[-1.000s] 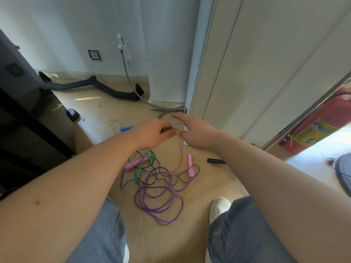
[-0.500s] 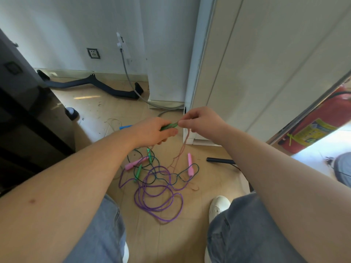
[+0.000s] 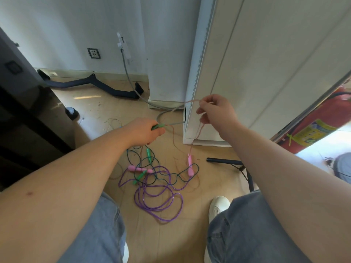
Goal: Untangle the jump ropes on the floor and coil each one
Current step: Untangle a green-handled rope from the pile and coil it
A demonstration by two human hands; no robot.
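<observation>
The left hand (image 3: 144,131) grips a green handle (image 3: 158,126). The right hand (image 3: 216,112) pinches its pale rope (image 3: 190,101), lifted above the tangle (image 3: 157,194) on the floor (image 3: 171,236). The step appears to be untangling; next, the rope's slack must be drawn clear before coiling.

The wooden floor (image 3: 95,105) carries a tangle at frame centre: a purple rope (image 3: 159,198) in loose loops, with pink handles (image 3: 190,166) and green handles (image 3: 140,176) among them. A black curved bar (image 3: 91,83) lies upper left.
</observation>
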